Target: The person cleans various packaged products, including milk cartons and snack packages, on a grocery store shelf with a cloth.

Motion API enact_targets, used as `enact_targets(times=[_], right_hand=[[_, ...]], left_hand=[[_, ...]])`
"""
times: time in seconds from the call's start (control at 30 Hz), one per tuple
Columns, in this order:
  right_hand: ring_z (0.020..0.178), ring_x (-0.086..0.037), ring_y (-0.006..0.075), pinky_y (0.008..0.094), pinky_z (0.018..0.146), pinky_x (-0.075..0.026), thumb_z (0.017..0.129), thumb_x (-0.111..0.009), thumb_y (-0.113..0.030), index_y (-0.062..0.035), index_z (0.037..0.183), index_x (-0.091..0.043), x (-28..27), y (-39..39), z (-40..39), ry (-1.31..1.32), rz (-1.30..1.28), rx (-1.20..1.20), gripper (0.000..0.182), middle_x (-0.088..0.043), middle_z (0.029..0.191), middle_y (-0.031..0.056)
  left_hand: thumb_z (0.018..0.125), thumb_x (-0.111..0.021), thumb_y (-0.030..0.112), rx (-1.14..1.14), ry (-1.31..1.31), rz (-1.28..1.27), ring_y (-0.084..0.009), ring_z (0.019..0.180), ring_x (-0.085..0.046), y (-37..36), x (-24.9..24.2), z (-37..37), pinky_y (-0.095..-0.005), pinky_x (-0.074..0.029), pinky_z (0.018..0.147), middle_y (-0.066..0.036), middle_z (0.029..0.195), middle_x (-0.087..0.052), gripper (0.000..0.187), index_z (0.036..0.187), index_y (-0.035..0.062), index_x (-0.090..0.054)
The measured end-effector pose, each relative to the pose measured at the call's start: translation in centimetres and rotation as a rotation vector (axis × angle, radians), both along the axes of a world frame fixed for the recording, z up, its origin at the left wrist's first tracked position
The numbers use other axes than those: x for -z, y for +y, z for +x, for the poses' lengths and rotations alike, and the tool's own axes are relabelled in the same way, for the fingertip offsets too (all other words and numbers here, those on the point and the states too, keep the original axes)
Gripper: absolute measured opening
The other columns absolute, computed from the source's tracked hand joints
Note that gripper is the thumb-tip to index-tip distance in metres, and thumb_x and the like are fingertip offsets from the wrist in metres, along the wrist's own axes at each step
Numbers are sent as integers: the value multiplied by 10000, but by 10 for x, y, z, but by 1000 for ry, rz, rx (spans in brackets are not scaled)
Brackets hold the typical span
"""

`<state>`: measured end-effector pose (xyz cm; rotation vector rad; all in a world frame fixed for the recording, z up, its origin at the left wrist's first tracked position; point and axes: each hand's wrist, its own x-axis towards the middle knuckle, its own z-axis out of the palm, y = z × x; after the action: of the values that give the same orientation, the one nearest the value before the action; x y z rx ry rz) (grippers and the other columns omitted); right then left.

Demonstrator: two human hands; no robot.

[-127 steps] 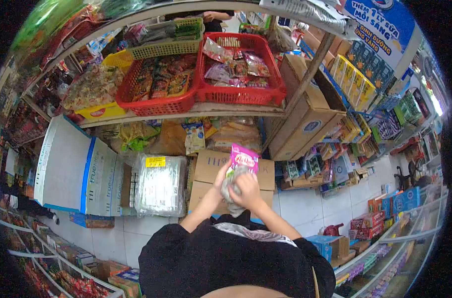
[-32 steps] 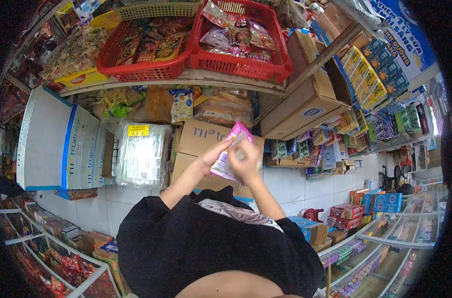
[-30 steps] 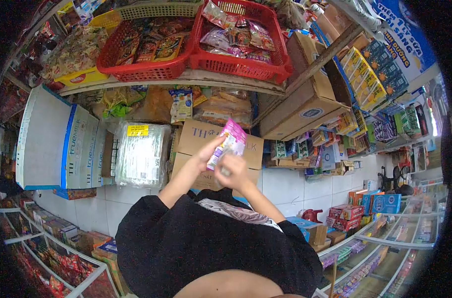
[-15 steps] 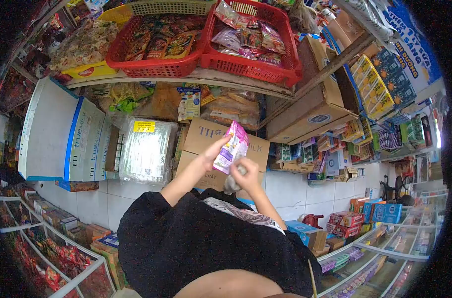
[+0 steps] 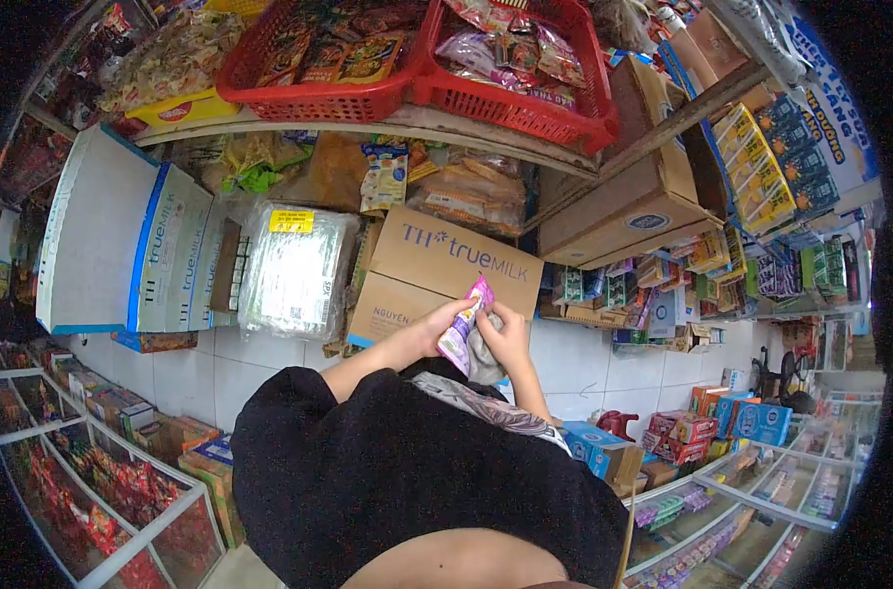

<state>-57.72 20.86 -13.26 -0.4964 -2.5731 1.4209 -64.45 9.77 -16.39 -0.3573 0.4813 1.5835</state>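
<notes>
The packet (image 5: 455,343) is being held up, tilted, in front of the shirt (image 5: 388,461) and near the close edge of the carton (image 5: 397,285). Its left side is being grasped by the left hand (image 5: 437,331); the grey cloth (image 5: 485,361) is being clasped, bunched up, in the right hand (image 5: 506,339), whose fingertips are being held at the packet's right edge. How much of the cloth is being pressed to the film cannot be told.

The packet seems to be being wiped. The step is being done well if the film is being backed by the left fingers, the cloth is being spread flatter, and light strokes are being drawn along the length. As the film is probably thin, hard squeezing is best being avoided, lest it be creased.
</notes>
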Motion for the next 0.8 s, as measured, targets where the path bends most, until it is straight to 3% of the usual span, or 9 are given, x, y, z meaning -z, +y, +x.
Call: enact_targets(times=[0.2, 0.33, 0.67, 0.73, 0.8], right_hand=[[570, -504, 183, 275, 539, -376, 641, -535, -159, -1, 626, -515, -3, -2, -2, -21, -10, -19, 160, -514, 581, 126], [563, -504, 187, 277, 539, -378, 642, -534, -162, 0, 628, -514, -4, -3, -4, -39, -8, -18, 164, -513, 574, 124], [550, -483, 146, 261, 528, -371, 648, -537, -173, -1, 625, -508, 0, -3, -2, -68, -6, -9, 176, -505, 552, 106], [553, -524, 247, 307, 496, -380, 637, -549, -201, -18, 633, -509, 2, -7, -1, -2, -85, -57, 187, -509, 566, 150], [552, -523, 216, 296, 501, -380, 629, -568, -186, -19, 619, -497, 5, -16, 2, 57, -140, -68, 182, -514, 574, 139]], left_hand=[[770, -382, 283, -28, -24, -33, -181, 639, -553, -4, -7, 2, -318, -459, 593, -77, 751, -552, 272, 869, 51, -484], [749, -390, 358, -19, 30, -60, -190, 618, -552, -4, -1, 0, -321, -460, 574, -77, 744, -554, 327, 859, 67, -489], [753, -411, 306, -61, -39, -52, -192, 619, -552, -2, -3, 2, -318, -455, 597, -82, 728, -556, 280, 848, 56, -493], [757, -394, 331, -58, -1, -40, -183, 663, -545, 0, -1, 2, -315, -447, 613, -76, 762, -550, 311, 881, 61, -487], [767, -320, 394, -195, 163, -50, -167, 748, -518, 4, 0, 3, -311, -423, 646, -62, 801, -538, 368, 874, 83, -485]])
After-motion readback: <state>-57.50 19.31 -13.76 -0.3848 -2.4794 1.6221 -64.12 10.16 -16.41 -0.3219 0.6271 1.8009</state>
